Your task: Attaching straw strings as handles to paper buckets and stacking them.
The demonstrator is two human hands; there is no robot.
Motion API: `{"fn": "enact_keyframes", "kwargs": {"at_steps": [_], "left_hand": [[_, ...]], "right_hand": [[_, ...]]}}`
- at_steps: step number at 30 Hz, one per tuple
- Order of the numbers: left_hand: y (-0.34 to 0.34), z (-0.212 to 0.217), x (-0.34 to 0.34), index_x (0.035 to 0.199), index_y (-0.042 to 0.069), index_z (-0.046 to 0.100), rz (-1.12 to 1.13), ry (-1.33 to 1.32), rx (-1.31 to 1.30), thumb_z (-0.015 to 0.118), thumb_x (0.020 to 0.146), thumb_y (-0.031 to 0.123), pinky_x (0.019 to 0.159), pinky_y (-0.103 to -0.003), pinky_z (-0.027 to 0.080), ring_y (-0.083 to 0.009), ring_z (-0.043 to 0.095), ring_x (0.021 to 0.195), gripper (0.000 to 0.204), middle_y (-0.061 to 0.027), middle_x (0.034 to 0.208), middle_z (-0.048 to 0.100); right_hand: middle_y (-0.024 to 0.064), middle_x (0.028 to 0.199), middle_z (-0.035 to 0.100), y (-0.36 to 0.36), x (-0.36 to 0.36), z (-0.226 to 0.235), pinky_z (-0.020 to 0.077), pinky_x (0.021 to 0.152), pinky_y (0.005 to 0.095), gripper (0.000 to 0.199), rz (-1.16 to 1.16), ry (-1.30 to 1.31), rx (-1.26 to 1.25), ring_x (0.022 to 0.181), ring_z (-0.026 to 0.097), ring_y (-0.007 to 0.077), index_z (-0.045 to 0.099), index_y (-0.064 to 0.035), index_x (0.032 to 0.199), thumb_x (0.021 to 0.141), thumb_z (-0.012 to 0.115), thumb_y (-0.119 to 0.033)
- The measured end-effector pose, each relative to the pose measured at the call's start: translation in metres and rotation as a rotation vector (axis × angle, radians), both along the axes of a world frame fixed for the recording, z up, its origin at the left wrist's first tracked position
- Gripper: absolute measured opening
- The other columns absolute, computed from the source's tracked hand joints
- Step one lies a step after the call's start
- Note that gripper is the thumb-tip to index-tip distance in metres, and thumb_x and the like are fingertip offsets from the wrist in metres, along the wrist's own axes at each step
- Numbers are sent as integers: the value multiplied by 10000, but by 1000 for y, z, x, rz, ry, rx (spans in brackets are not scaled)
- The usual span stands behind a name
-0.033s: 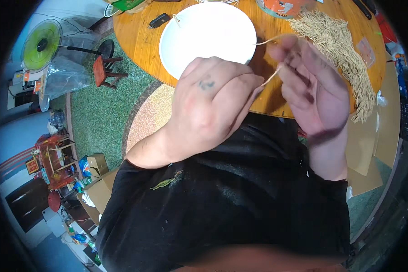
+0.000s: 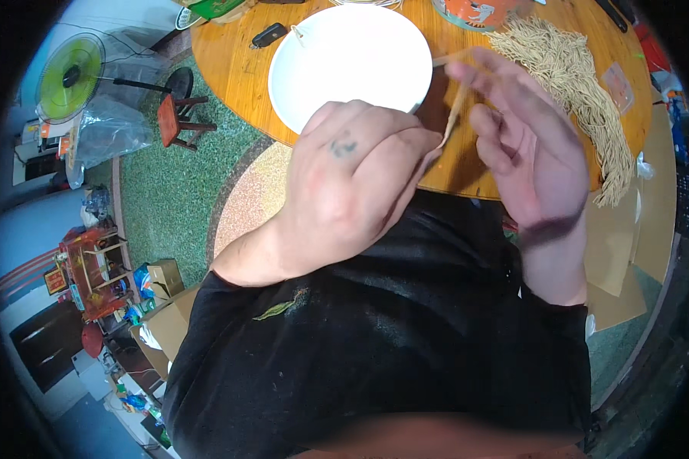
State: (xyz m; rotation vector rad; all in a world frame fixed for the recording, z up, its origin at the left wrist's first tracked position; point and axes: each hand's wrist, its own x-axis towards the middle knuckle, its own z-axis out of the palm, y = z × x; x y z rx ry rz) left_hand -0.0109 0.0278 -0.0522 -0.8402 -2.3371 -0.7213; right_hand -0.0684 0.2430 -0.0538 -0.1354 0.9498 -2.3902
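A thin tan cord [image 2: 453, 115] stretches between my hands in front of a white round bowl [image 2: 350, 65]. My left hand [image 2: 360, 168], its back to me, is closed with the cord coming out at its thumb side. My right hand [image 2: 532, 126] is raised to the right, palm partly showing, with its fingers bent. The cord runs up to its fingertips, which are blurred, and a stretch goes on left to the bowl's rim. On the table's right lies a thick bundle of similar tan strands [image 2: 566, 84], hanging over the edge.
The round wooden table [image 2: 237, 65] carries a black key fob [image 2: 269, 35] and an orange printed container [image 2: 471, 14]. A short tan piece sits at the bowl's far-left rim. To the left stand a green fan [image 2: 71, 76] and a small red stool [image 2: 177, 118]; cardboard [image 2: 608, 252] lies right.
My right fingers have shifted slightly up and left, and the cord from my left hand now rises more steeply toward them. My left hand has barely moved.
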Motion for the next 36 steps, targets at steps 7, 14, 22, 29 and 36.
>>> {"fn": "enact_keyframes", "kwargs": {"at_steps": [7, 14, 22, 29, 36], "left_hand": [[-4, 7, 13, 1102, 10, 767, 7, -69, -42, 819, 754, -96, 712, -390, 525, -289, 686, 848, 367, -103, 945, 703], [-12, -6, 15, 1092, -6, 772, -56, -24, -69, 804, 773, 45, 712, -364, 550, -250, 718, 825, 325, -90, 971, 748], [-18, 3, 15, 1085, 11, 771, -109, -83, -172, 841, 734, 9, 760, -378, 578, -281, 751, 868, 358, -103, 972, 773], [-32, 25, -18, 1135, -45, 753, -20, -285, 15, 749, 930, -58, 918, -331, 550, -224, 719, 1080, 206, -132, 1155, 770], [-37, 19, -43, 1225, 16, 771, -35, -507, -104, 718, 986, -27, 934, -320, 563, -190, 732, 1043, 248, -92, 1135, 776]], "right_hand": [[206, 1542, 581, 18, 25, -23, 535, 758, 241, 606, -355, 1131, 709, 927, 710, 133, 492, 12, 1502, 936, 687, 113], [93, 926, 757, -9, 54, -52, 575, 672, 280, 276, -139, 654, 577, 783, 725, 142, 713, 17, 1177, 923, 816, 43], [77, 831, 708, -12, 42, -46, 524, 588, 317, 144, -328, 1076, 765, 673, 690, 189, 716, -22, 929, 866, 827, 45], [40, 846, 740, -24, 36, -69, 577, 587, 249, 109, -506, 827, 823, 689, 723, 117, 738, -43, 926, 875, 819, 10], [69, 865, 765, -29, 33, -68, 603, 623, 285, 86, -470, 816, 874, 763, 782, 171, 756, -35, 938, 890, 827, -37]]}}
